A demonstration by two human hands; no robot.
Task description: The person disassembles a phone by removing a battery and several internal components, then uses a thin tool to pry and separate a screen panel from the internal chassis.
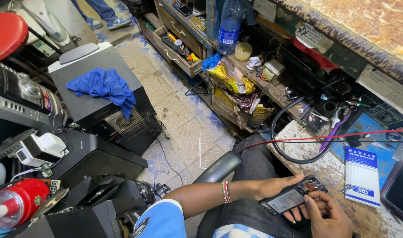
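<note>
Left hand [276, 187] grips the opened phone [293, 195] from behind, fingers wrapped around it, over the lap just off the bench's [311, 152] near edge. Right hand [327, 216] pinches at its upper end, fingertips together there.

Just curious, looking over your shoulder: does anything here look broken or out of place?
The phone held in both hands, left hand and right hand, has its back off, insides exposed. A blue cloth lies crumpled on a speaker.

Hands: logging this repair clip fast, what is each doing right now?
Left hand: closed on the opened phone, holding it.
Right hand: fingers touch the phone's lower edge; grip unclear.
</note>
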